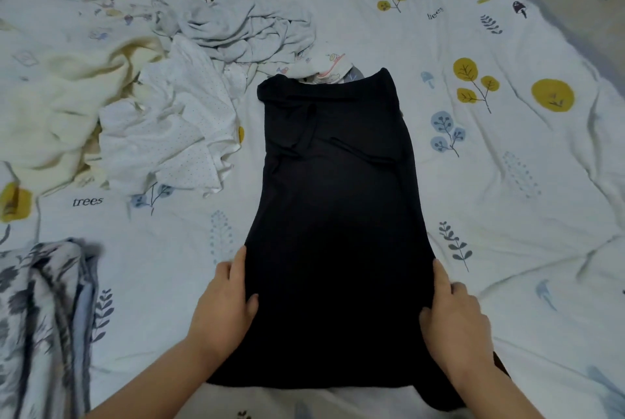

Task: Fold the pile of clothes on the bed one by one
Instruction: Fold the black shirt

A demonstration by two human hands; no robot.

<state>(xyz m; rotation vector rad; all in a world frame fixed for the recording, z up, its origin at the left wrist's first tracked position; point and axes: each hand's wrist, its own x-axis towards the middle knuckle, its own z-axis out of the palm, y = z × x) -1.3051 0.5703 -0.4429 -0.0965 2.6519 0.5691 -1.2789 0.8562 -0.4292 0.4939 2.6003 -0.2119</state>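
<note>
black garment (pixel 334 222): dark pants or a skirt, hard to say which, were spread flat on the bed sheet (pixel 507 182), waistband at the far end with a drawstring lying loose across it, the near end right in front of the person.
left hand (pixel 226 303): sat on the garment's left edge near the bottom, fingers along the side and tucked at the edge, thumb pressed down on top of the fabric. Looked like it was gripping that edge.
right hand (pixel 456 320): same deal on the right edge, fingers running up the side, thumb on the cloth, holding the edge.
pile of clothes (pixel 152 107): was still a heap up and to the left, a cream piece, a white dotted one and a pale grey one all crumpled together, touching the garment's far left corner.
printed piece (pixel 324 68): something small with a cartoon print poked out just behind the waistband.
grey patterned fabric (pixel 40 317): was bunched at the near left edge, well apart from the garment.
</note>
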